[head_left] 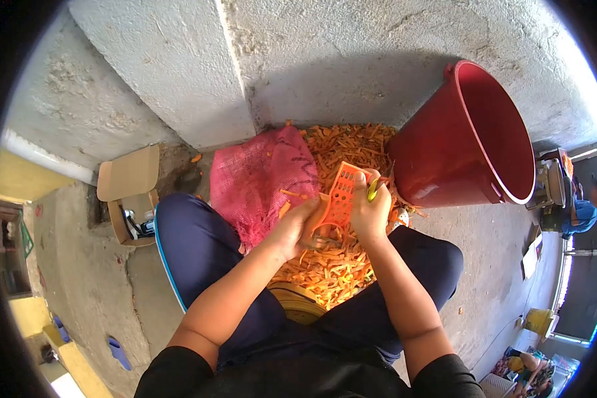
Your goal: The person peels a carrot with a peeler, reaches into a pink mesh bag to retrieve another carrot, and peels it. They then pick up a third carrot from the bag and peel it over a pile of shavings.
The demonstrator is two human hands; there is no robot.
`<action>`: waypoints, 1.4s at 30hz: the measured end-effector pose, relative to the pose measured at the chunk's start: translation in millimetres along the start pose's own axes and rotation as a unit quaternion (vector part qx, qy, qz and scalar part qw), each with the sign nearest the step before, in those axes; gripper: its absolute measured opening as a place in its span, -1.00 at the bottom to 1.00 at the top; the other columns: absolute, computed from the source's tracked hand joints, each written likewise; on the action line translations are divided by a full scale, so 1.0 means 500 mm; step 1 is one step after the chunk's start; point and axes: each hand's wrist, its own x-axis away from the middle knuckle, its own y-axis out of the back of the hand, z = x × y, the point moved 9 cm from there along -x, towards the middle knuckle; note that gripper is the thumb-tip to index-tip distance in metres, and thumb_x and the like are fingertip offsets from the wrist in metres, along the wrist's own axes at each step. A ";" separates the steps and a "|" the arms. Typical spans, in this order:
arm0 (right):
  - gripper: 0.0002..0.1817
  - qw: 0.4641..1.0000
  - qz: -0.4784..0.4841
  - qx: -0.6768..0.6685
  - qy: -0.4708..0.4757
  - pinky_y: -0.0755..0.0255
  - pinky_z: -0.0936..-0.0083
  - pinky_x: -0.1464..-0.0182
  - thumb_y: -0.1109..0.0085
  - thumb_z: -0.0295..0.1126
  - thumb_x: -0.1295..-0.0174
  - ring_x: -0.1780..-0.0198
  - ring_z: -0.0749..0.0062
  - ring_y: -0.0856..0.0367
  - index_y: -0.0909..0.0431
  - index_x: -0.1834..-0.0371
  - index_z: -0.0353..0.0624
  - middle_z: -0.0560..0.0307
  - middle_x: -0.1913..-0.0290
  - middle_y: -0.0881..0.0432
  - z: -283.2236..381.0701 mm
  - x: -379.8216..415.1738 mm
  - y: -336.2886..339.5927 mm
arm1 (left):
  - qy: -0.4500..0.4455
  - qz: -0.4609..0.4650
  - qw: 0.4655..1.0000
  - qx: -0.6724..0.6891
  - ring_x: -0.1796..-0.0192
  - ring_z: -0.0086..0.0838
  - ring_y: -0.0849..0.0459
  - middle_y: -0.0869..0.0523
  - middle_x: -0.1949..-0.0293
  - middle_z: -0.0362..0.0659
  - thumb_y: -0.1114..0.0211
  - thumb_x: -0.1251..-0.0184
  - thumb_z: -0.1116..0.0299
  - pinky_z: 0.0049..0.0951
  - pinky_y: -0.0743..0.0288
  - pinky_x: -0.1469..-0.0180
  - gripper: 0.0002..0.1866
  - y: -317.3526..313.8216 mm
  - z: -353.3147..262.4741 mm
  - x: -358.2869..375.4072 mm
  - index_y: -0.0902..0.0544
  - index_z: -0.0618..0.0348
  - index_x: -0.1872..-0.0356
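My left hand (295, 229) has its fingers closed at the lower left side of an orange plastic grater (341, 199); an orange piece shows by the fingers. My right hand (370, 211) is wrapped round the grater's right edge, with a small yellow-green object (373, 191) at its fingers. Below both hands lies a heap of orange shreds (341, 275) between my legs, above a yellowish round rim (292, 292). More shreds (345, 146) are piled against the wall. A pink mesh sack (262, 176) lies left of the grater, with a few orange bits on it.
A large red bucket (431, 146) leans at the right of the shreds. An open cardboard box (123, 215) holds small items at the left. Blue slippers (119, 353) lie lower left. People (582, 213) sit at the far right. A rough wall (325, 60) rises ahead.
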 end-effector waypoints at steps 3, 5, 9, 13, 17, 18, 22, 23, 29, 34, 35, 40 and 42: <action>-0.74 1.000 0.013 0.000 0.015 -0.22 0.64 0.39 0.15 -0.28 -0.26 0.49 0.64 -0.26 -0.41 0.37 -0.28 0.25 0.58 -0.37 0.016 0.010 -0.013 | 0.026 0.017 0.999 0.011 0.16 -0.47 -0.53 -0.53 0.14 -0.16 0.20 -0.33 0.08 -0.39 -0.45 0.12 -0.62 -0.017 0.001 0.010 -0.40 0.10 0.06; -0.73 0.999 0.016 0.013 0.027 -0.23 0.62 0.39 0.14 -0.27 -0.26 0.49 0.64 -0.27 -0.41 0.37 -0.28 0.23 0.58 -0.38 0.020 0.016 -0.020 | 0.038 0.009 0.999 0.031 0.16 -0.46 -0.53 -0.53 0.14 -0.16 0.26 -0.34 0.05 -0.41 -0.44 0.12 -0.59 -0.019 0.003 0.014 -0.39 0.11 0.05; -0.81 0.996 -0.009 0.050 0.077 -0.27 0.55 0.54 0.04 -0.35 -0.20 0.64 0.47 -0.36 -0.37 0.39 -0.28 0.00 0.67 -0.41 0.034 0.020 -0.022 | 0.042 -0.020 0.998 0.032 0.17 -0.44 -0.53 -0.53 0.16 -0.16 0.33 -0.35 0.03 -0.43 -0.43 0.12 -0.55 0.008 0.019 0.000 -0.39 0.11 0.05; -0.83 0.996 -0.017 0.054 0.074 -0.31 0.48 0.54 0.01 -0.37 -0.17 0.63 0.33 -0.44 -0.38 0.38 -0.27 -0.06 0.64 -0.45 0.034 0.025 -0.024 | 0.038 -0.040 0.998 0.008 0.16 -0.43 -0.52 -0.53 0.16 -0.16 0.34 -0.36 0.04 -0.41 -0.43 0.13 -0.55 0.011 0.018 0.002 -0.38 0.11 0.04; -0.86 0.985 -0.074 0.130 0.083 -0.32 0.43 0.55 -0.02 -0.40 -0.13 0.62 0.28 -0.46 -0.38 0.38 -0.26 -0.07 0.63 -0.46 0.010 -0.001 0.004 | 0.035 -0.024 0.999 -0.023 0.32 -0.43 -0.57 -0.56 0.31 -0.16 0.32 -0.35 0.04 -0.42 -0.48 0.30 -0.57 0.006 0.025 -0.001 -0.41 0.13 0.13; -0.87 0.981 -0.120 0.127 0.079 -0.32 0.42 0.55 -0.03 -0.41 -0.12 0.62 0.29 -0.47 -0.38 0.38 -0.26 -0.07 0.62 -0.47 -0.010 -0.026 0.027 | 0.039 -0.015 0.997 -0.068 0.36 -0.41 -0.58 -0.57 0.34 -0.14 0.31 -0.35 0.04 -0.41 -0.49 0.35 -0.58 0.020 0.033 -0.001 -0.41 0.13 0.14; -0.83 0.969 -0.233 0.067 -0.040 -0.25 0.50 0.55 0.04 -0.36 -0.18 0.64 0.44 -0.34 -0.39 0.44 -0.26 0.11 0.66 -0.42 -0.074 -0.109 0.145 | 0.079 0.071 0.989 -0.100 0.47 -0.40 -0.57 -0.57 0.42 -0.13 0.22 -0.32 0.02 -0.39 -0.50 0.37 -0.59 -0.007 0.060 0.023 -0.40 0.15 0.15; -0.79 0.972 -0.229 0.028 -0.039 -0.21 0.56 0.54 0.08 -0.33 -0.21 0.62 0.54 -0.27 -0.39 0.47 -0.25 0.18 0.69 -0.35 -0.080 -0.107 0.149 | 0.073 0.029 0.994 -0.081 0.45 -0.39 -0.58 -0.58 0.41 -0.14 0.19 -0.32 0.03 -0.40 -0.50 0.35 -0.61 0.005 0.054 0.020 -0.40 0.14 0.15; -0.76 0.995 -0.076 -0.015 0.062 -0.21 0.63 0.45 0.10 -0.30 -0.23 0.52 0.65 -0.26 -0.40 0.40 -0.28 0.23 0.60 -0.37 0.013 -0.027 0.034 | 0.050 -0.022 0.998 0.020 0.28 -0.41 -0.58 -0.58 0.26 -0.17 0.10 -0.30 0.09 -0.41 -0.50 0.27 -0.65 0.007 0.024 0.013 -0.41 0.11 0.09; -0.81 0.996 -0.025 0.036 0.083 -0.25 0.54 0.56 0.04 -0.36 -0.19 0.65 0.54 -0.33 -0.39 0.42 -0.29 0.09 0.71 -0.39 0.030 0.017 -0.016 | 0.049 -0.039 0.998 0.020 0.18 -0.43 -0.55 -0.55 0.16 -0.16 0.23 -0.34 0.07 -0.44 -0.45 0.20 -0.61 0.007 0.027 0.006 -0.40 0.07 0.02; -0.82 0.994 -0.031 0.055 0.093 -0.26 0.53 0.56 0.04 -0.36 -0.19 0.65 0.52 -0.35 -0.38 0.42 -0.29 0.07 0.71 -0.40 0.031 0.015 -0.017 | 0.042 -0.044 0.998 0.021 0.18 -0.43 -0.55 -0.55 0.14 -0.16 0.24 -0.34 0.06 -0.44 -0.45 0.21 -0.60 0.009 0.027 0.005 -0.40 0.07 0.02; -0.81 0.986 -0.129 0.089 0.063 -0.29 0.50 0.55 0.03 -0.37 -0.18 0.63 0.42 -0.41 -0.36 0.46 -0.28 -0.01 0.66 -0.46 -0.014 -0.035 0.042 | 0.086 0.009 0.994 -0.061 0.25 -0.47 -0.54 -0.55 0.26 -0.19 0.21 -0.32 0.02 -0.44 -0.47 0.23 -0.59 0.016 0.043 0.017 -0.41 0.09 0.06; -0.79 0.966 -0.228 0.112 0.039 -0.24 0.55 0.57 0.06 -0.35 -0.20 0.65 0.50 -0.34 -0.36 0.47 -0.28 0.09 0.68 -0.42 -0.057 -0.084 0.115 | 0.105 0.025 0.991 -0.076 0.29 -0.46 -0.55 -0.56 0.30 -0.20 0.19 -0.31 0.01 -0.43 -0.48 0.27 -0.59 0.018 0.056 0.022 -0.41 0.09 0.08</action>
